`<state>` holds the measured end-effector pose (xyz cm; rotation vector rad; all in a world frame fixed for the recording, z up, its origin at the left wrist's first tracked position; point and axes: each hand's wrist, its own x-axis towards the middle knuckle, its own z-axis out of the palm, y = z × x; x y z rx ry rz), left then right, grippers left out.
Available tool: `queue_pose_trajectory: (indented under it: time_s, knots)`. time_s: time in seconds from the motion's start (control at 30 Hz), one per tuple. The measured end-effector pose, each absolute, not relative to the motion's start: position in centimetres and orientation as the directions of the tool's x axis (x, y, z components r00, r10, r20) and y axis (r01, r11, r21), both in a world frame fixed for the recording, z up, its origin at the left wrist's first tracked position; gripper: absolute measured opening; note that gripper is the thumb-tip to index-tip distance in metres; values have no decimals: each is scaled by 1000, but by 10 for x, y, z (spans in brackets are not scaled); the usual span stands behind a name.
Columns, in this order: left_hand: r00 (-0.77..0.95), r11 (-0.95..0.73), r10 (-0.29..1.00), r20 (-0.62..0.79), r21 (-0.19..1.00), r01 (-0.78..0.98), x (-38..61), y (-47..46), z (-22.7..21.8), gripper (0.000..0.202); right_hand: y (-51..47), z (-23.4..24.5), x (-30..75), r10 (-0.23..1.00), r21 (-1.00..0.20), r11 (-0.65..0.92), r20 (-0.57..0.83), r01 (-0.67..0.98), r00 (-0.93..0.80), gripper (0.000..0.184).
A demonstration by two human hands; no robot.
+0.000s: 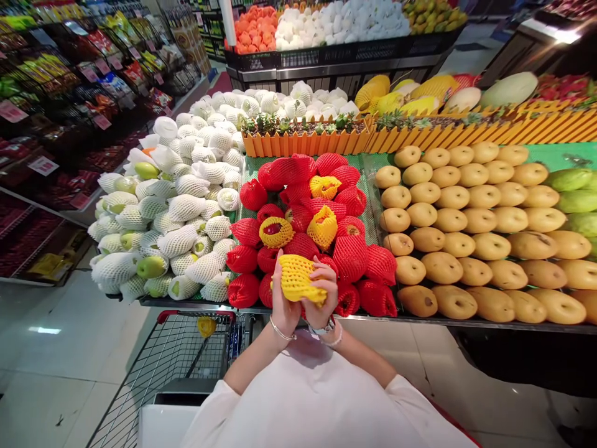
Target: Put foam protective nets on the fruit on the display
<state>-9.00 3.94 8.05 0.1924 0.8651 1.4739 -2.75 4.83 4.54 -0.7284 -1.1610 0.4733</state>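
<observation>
We hold the yellow-netted fruit (298, 277) two-handed.
Our left hand (285, 310) and right hand (323, 302) clasp it at the red pile's (351, 256) six o'clock; we should press gently, avoiding bruises.

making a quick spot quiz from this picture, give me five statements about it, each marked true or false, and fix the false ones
1. The left hand and right hand both hold the same yellow foam net. True.
2. The white-netted fruit lies left of the red-netted fruit. True.
3. The unwrapped tan fruit lies left of the red-netted fruit. False: it lies to the right.
4. Orange edging stands behind the red-netted fruit. True.
5. The shopping cart is at the person's right. False: it is at the left.
</observation>
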Motion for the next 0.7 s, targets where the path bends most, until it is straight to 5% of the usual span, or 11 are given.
queue_pose_trajectory:
  time_s: [0.17, 0.27, 0.37, 0.53, 0.7]
  knots:
    - [-269, -17, 941, -204, 766, -643, -84, 42, 63, 47, 54, 63, -30, 831, -727, 490, 224, -481, 509, 21]
    - [-383, -302, 905, 188, 916, -265, -91, 44, 50, 39, 57, 71, -24, 927, -635, 293, 5, -715, 376, 30]
    - [-328, -508, 809, 488, 861, 28, -97, 44, 47, 33, 59, 73, -19, 961, -504, 28, -223, -863, 161, 21]
    - [-228, -599, 734, 640, 768, 225, -99, 40, 58, 38, 60, 69, -18, 962, -434, -81, -268, -897, 42, 18]
    - [-28, -661, 656, 754, 593, 459, -106, 38, 66, 16, 59, 62, -18, 934, -381, -326, -273, -865, -232, 23]
